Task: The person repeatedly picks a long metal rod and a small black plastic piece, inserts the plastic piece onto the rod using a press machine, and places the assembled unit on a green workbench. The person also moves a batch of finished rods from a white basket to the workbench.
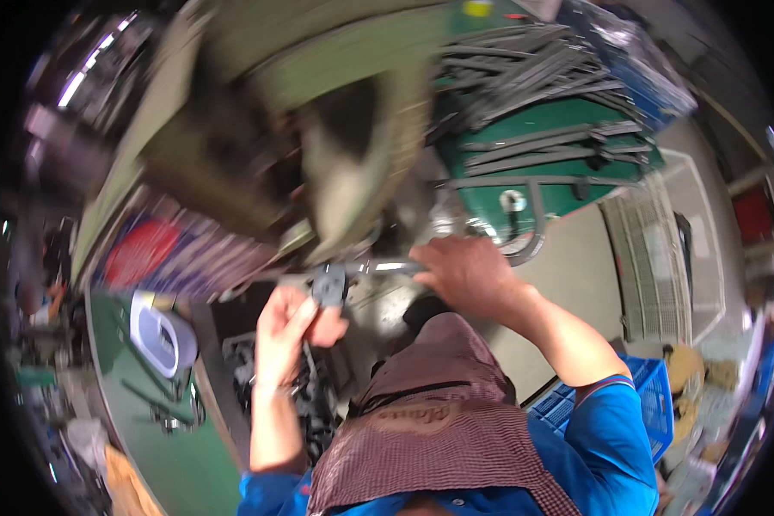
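Note:
My right hand (466, 268) is closed around a bent grey metal tube (537, 225), which curves up on the right toward the green table and reaches left toward the machine. My left hand (291, 325) pinches a small dark grey bracket-like plate (328, 287) between thumb and fingers. This plate is at the tube's left end; whether it is fixed to the tube I cannot tell. Just beyond both hands rises a large pale green machine (353, 172), blurred by motion, with the tube's left part close below it.
Many grey metal tubes (525, 77) lie piled on a green table (490, 206) at the far right. A white wire basket (649, 267) and a blue plastic crate (654, 396) stand to the right. On the left, a green bench (146, 439) holds a pale plastic container (159, 335).

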Demonstrator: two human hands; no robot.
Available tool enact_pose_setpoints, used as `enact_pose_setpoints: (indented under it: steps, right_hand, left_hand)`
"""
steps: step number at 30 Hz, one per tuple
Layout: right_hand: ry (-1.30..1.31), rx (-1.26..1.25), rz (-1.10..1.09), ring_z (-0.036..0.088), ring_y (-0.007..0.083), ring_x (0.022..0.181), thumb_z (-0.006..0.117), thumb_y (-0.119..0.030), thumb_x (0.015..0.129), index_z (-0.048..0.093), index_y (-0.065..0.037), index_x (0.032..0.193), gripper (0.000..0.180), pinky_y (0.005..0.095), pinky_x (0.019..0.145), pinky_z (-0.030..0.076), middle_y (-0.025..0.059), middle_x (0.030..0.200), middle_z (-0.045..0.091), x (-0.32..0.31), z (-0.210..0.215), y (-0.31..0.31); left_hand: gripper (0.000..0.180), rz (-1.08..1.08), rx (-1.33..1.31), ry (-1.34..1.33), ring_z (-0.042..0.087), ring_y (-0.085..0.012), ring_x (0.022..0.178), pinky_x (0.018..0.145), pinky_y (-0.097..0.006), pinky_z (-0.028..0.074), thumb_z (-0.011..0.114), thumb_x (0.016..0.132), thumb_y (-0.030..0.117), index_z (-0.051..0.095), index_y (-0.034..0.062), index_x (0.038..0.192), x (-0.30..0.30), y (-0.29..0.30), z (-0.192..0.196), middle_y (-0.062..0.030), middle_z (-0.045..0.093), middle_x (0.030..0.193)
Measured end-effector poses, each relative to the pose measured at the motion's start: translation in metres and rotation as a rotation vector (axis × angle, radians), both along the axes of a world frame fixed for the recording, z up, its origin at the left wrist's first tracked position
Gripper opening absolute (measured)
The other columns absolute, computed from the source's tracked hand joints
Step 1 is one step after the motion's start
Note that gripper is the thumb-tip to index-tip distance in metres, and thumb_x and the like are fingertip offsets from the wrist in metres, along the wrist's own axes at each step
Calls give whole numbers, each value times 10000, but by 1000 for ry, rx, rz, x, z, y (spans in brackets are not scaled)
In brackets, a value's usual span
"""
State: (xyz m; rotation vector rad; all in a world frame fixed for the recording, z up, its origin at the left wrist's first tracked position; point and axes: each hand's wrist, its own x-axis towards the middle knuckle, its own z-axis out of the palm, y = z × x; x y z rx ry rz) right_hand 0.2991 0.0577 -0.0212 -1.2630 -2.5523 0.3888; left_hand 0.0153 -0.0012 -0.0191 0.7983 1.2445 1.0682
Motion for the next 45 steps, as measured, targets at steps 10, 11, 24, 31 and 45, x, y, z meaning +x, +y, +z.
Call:
enact_pose_setpoints:
  steps: [10, 11, 24, 31, 45]
  right_hand:
    - [-39, -2, -63, 604, 268, 858, 768, -244, 670, 664, -120, 886, 271, 392, 754, 460, 40, 823, 633, 257, 10, 72]
    - [-107, 19, -45, 588, 251, 860, 772, -245, 668, 667, -126, 891, 274, 380, 783, 439, 25, 824, 633, 282, 14, 91]
    - [-457, -357, -345, 606, 306, 1039, 661, 6, 690, 708, -128, 1084, 418, 365, 894, 483, 96, 1094, 677, 482, -1, 285]
    - [-374, 113, -445, 591, 321, 1099, 583, -57, 784, 653, -93, 1128, 353, 387, 913, 484, 150, 1175, 621, 439, -33, 376]
    - [-556, 380, -185, 531, 291, 1007, 565, -147, 778, 649, -59, 880, 158, 377, 820, 504, 98, 963, 563, 458, 14, 370]
  left_hand:
    - [168, 308, 249, 876, 624, -163, 686, 620, -293, 488, 615, 898, 220, 656, 62, 934, -139, 77, -64, -66, 667, 831]
    - [173, 281, 283, 950, 631, -183, 709, 643, -306, 494, 622, 886, 216, 659, 60, 951, -132, 104, -76, -76, 671, 849]
    - [100, -188, 131, 1838, 621, -396, 735, 579, -435, 484, 620, 667, 80, 665, 45, 748, -81, 261, -98, -202, 620, 759]
    - [130, 94, 256, 1569, 682, -267, 722, 671, -340, 531, 686, 711, 43, 699, 20, 838, -87, 237, -104, -133, 692, 779]
    - [154, 233, 421, 1299, 667, -184, 737, 723, -312, 530, 683, 749, -2, 699, -12, 902, -93, 239, -113, -122, 707, 807]
